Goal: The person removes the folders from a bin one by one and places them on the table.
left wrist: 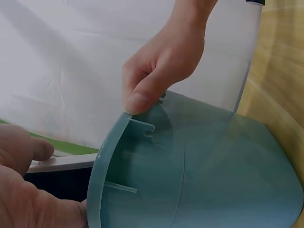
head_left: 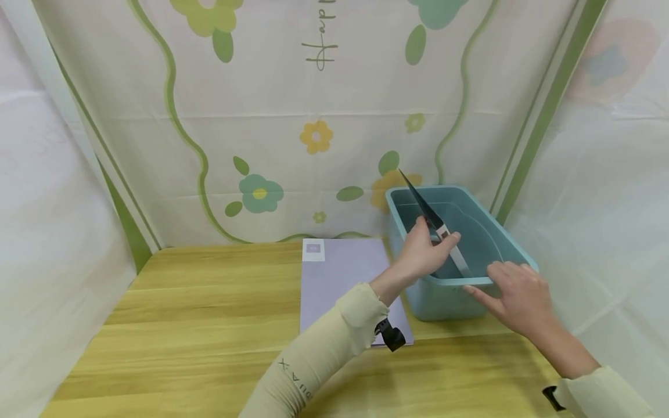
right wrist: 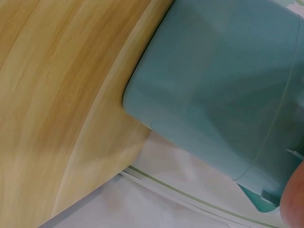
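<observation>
A blue-green plastic bin stands on the right of the table. My left hand is over its near left part and grips a thin, flat black-and-white object, which slants with its lower end inside the bin; its kind cannot be made out. In the left wrist view, a pale edge and a dark face of that object show beside the bin wall. At the near right corner, my right hand holds the rim, fingers over the top and thumb outside. The bin's floor is mostly hidden.
A lilac folder or pad with a white label lies left of the bin on the wooden table. Flower-patterned cloth hangs behind, and pale cloth hangs close to the bin's right side.
</observation>
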Action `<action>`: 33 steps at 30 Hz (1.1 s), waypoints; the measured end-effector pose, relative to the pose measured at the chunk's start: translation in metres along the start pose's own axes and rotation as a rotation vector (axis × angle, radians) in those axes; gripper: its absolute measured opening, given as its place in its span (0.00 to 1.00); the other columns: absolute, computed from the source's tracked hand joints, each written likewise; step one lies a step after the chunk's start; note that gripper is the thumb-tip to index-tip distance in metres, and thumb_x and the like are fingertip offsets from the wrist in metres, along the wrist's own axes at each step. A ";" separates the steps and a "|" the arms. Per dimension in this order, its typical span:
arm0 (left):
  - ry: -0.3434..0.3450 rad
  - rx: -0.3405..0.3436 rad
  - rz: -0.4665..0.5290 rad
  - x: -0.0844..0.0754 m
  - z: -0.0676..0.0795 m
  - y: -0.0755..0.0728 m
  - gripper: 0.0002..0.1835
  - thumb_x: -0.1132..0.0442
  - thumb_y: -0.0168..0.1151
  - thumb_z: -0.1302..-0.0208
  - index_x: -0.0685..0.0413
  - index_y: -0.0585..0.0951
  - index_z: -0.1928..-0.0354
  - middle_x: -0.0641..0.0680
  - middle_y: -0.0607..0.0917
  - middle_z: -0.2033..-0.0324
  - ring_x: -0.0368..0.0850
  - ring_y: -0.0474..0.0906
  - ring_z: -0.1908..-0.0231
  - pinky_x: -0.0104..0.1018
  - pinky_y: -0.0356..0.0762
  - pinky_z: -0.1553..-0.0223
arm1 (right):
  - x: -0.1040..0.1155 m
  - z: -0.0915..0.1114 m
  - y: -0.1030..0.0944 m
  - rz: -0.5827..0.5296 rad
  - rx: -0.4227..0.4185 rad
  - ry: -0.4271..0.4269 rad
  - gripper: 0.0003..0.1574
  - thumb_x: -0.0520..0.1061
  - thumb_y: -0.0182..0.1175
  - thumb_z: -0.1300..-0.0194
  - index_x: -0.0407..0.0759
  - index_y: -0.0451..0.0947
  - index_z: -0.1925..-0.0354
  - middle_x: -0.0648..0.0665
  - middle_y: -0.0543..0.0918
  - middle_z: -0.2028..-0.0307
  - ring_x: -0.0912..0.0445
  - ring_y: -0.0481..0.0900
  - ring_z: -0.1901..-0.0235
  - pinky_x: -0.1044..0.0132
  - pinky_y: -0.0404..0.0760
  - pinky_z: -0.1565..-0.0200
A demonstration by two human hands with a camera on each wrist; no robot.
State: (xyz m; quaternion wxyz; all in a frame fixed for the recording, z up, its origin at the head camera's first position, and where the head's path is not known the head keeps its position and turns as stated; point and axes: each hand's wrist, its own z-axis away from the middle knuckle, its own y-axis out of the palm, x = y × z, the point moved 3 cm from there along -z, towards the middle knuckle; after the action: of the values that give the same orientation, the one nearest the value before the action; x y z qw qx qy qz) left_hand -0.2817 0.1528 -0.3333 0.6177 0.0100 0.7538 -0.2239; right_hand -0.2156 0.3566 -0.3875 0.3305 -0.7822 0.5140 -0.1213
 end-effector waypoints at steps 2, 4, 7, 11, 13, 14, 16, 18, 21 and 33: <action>0.000 -0.002 -0.027 -0.001 0.000 0.001 0.45 0.43 0.60 0.27 0.59 0.53 0.21 0.56 0.77 0.38 0.42 0.79 0.45 0.35 0.81 0.48 | 0.001 -0.001 -0.001 -0.003 -0.011 -0.004 0.43 0.83 0.40 0.31 0.49 0.58 0.79 0.59 0.52 0.81 0.65 0.44 0.80 0.68 0.48 0.77; 0.012 0.001 -0.026 -0.001 0.000 0.002 0.42 0.44 0.59 0.25 0.60 0.55 0.22 0.57 0.76 0.38 0.43 0.79 0.45 0.36 0.81 0.48 | 0.001 -0.001 -0.002 -0.007 -0.020 -0.006 0.43 0.83 0.41 0.31 0.49 0.58 0.79 0.59 0.51 0.81 0.65 0.43 0.80 0.68 0.47 0.77; 0.035 0.011 -0.005 -0.003 -0.001 0.003 0.33 0.47 0.59 0.25 0.59 0.63 0.29 0.54 0.79 0.46 0.41 0.80 0.52 0.34 0.81 0.54 | 0.001 -0.002 -0.002 -0.010 -0.025 -0.005 0.43 0.83 0.40 0.31 0.49 0.58 0.79 0.60 0.51 0.81 0.65 0.43 0.80 0.68 0.47 0.77; 0.068 0.028 0.025 -0.004 -0.002 0.004 0.23 0.50 0.59 0.24 0.55 0.67 0.39 0.49 0.76 0.58 0.37 0.76 0.61 0.31 0.78 0.61 | -0.001 -0.001 -0.001 -0.007 -0.021 0.001 0.43 0.83 0.40 0.31 0.49 0.58 0.79 0.59 0.51 0.81 0.64 0.44 0.80 0.68 0.47 0.77; 0.072 0.034 0.024 -0.004 -0.002 0.005 0.23 0.50 0.59 0.24 0.55 0.66 0.38 0.49 0.75 0.56 0.36 0.76 0.60 0.31 0.78 0.59 | -0.002 0.001 0.000 -0.005 -0.018 0.005 0.43 0.83 0.40 0.31 0.49 0.58 0.79 0.59 0.52 0.81 0.64 0.44 0.81 0.68 0.47 0.78; 0.070 0.037 0.021 -0.004 -0.002 0.006 0.25 0.50 0.58 0.24 0.55 0.65 0.36 0.50 0.75 0.55 0.37 0.77 0.58 0.31 0.78 0.58 | -0.003 0.001 0.000 -0.004 -0.016 0.007 0.43 0.83 0.40 0.31 0.49 0.58 0.79 0.59 0.52 0.81 0.64 0.44 0.81 0.68 0.47 0.78; 0.057 0.037 0.008 -0.003 -0.002 0.007 0.30 0.48 0.57 0.24 0.57 0.62 0.31 0.53 0.76 0.49 0.39 0.77 0.54 0.32 0.79 0.53 | -0.003 0.002 0.001 -0.004 -0.013 0.008 0.43 0.83 0.40 0.31 0.49 0.58 0.79 0.58 0.52 0.81 0.64 0.44 0.81 0.68 0.47 0.78; 0.039 0.035 -0.007 -0.003 -0.001 0.007 0.36 0.47 0.57 0.24 0.58 0.58 0.25 0.56 0.75 0.41 0.42 0.77 0.47 0.35 0.79 0.48 | -0.003 0.002 0.001 -0.006 -0.012 0.008 0.43 0.83 0.40 0.31 0.49 0.58 0.79 0.58 0.52 0.81 0.64 0.44 0.81 0.68 0.47 0.78; 0.002 0.034 -0.019 -0.004 0.000 0.008 0.43 0.46 0.56 0.24 0.58 0.48 0.19 0.59 0.66 0.28 0.46 0.71 0.34 0.40 0.74 0.36 | -0.003 0.001 0.002 -0.006 -0.012 0.007 0.43 0.83 0.40 0.31 0.49 0.58 0.79 0.58 0.53 0.82 0.64 0.44 0.81 0.68 0.48 0.78; -0.057 -0.037 0.125 -0.004 0.002 0.009 0.40 0.56 0.59 0.26 0.51 0.53 0.19 0.57 0.85 0.48 0.39 0.75 0.74 0.33 0.76 0.69 | -0.004 0.004 0.004 0.001 -0.023 0.008 0.43 0.83 0.40 0.31 0.49 0.58 0.79 0.58 0.52 0.81 0.63 0.45 0.81 0.67 0.47 0.78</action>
State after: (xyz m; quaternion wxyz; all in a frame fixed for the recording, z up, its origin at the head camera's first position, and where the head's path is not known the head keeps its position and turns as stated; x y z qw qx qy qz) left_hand -0.2768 0.1607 -0.3329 0.6518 0.0390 0.7378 -0.1710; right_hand -0.2182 0.3602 -0.3923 0.3194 -0.7853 0.5170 -0.1181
